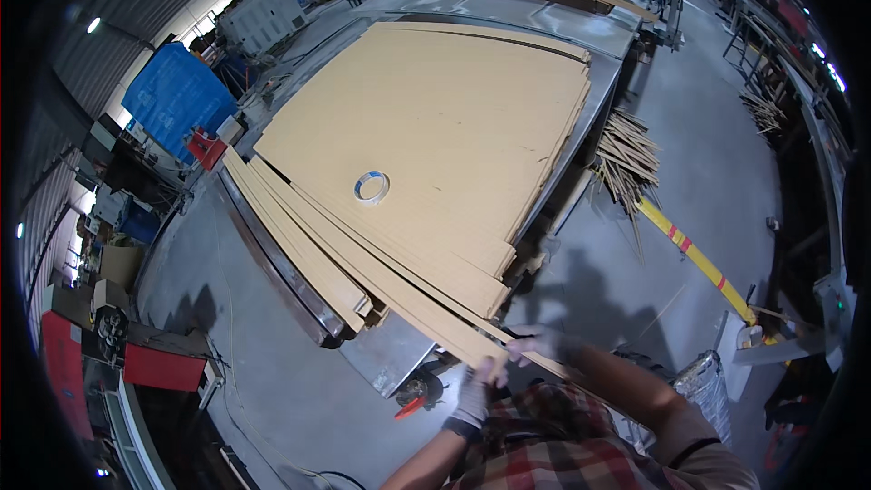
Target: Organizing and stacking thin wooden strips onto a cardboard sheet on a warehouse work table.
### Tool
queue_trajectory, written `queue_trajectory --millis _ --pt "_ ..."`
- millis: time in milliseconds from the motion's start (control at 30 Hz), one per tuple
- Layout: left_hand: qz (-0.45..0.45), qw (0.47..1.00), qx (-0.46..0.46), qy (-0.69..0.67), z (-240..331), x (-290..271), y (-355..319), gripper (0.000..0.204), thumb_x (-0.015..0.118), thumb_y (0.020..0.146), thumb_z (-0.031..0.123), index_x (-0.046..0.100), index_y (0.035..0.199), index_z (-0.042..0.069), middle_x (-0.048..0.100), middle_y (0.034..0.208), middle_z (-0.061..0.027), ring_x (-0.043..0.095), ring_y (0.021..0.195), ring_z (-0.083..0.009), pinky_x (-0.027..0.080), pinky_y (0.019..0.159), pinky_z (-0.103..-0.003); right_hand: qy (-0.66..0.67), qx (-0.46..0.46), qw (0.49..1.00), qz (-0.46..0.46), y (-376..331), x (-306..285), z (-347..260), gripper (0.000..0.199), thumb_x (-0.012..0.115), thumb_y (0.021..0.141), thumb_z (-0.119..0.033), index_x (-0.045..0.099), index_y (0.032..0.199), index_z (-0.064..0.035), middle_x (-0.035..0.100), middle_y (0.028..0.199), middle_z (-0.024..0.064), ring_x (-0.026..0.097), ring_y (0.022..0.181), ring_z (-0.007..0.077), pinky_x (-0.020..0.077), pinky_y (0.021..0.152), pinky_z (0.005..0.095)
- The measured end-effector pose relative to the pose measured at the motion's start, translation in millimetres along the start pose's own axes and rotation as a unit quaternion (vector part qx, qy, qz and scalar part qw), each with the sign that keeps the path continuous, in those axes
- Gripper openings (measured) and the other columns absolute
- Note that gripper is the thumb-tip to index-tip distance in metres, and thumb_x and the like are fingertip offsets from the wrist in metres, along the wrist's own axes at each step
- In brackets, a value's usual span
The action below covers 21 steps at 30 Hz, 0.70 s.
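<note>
My left hand (476,392), in a pale glove, is closed round the near end of a long tan board strip (452,334). The strip slants from the far left along the near edge of a stack of large tan sheets (454,141). Just to the right, my gloved right hand (537,345) grips a narrower tan strip (494,328), part of which passes under the hand. Its fingertips are slightly blurred. A roll of tape (385,189) with a blue inner ring lies flat on the top sheet.
More tan strips (304,249) lie on a dark metal beam (272,263) at left. The stack rests on a metal table (581,159). Scrap sticks (628,154) lie heaped to the right, beside a yellow bar (694,259). A wrapped roll (703,392) stands near my right arm.
</note>
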<state>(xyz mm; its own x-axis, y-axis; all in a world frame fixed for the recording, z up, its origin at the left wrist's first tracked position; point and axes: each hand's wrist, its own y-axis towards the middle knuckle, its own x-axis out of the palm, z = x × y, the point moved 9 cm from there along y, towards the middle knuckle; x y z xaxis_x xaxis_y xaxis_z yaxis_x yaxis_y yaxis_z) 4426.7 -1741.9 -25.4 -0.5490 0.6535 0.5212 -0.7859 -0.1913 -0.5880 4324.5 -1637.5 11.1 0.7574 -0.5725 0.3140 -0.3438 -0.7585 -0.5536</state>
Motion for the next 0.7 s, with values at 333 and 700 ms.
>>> queue_trajectory --millis 333,700 --pt "0.188 0.932 0.282 0.129 133.0 -16.2 40.7 0.096 0.076 0.081 0.021 0.009 0.145 -0.001 0.05 0.127 -0.0175 0.05 0.113 -0.025 0.04 0.099 -0.034 -0.011 0.029 0.999 -0.009 -69.2 -19.1 71.6 0.043 0.055 0.094 -0.018 0.049 0.135 -0.0043 0.058 0.113 0.0042 0.054 0.104 0.0136 0.0446 0.092 0.0284" --pt "0.202 0.926 0.274 0.163 152.2 -19.7 48.4 0.1 0.076 0.082 0.03 0.006 0.148 0.001 0.059 0.112 -0.0195 0.06 0.095 -0.0233 0.05 0.079 -0.033 -0.15 -0.009 0.989 -0.001 21.9 -11.6 30.8 0.049 0.059 0.093 -0.03 0.049 0.129 0.0017 0.061 0.112 0.0124 0.054 0.103 0.0151 0.0441 0.091 0.0326"
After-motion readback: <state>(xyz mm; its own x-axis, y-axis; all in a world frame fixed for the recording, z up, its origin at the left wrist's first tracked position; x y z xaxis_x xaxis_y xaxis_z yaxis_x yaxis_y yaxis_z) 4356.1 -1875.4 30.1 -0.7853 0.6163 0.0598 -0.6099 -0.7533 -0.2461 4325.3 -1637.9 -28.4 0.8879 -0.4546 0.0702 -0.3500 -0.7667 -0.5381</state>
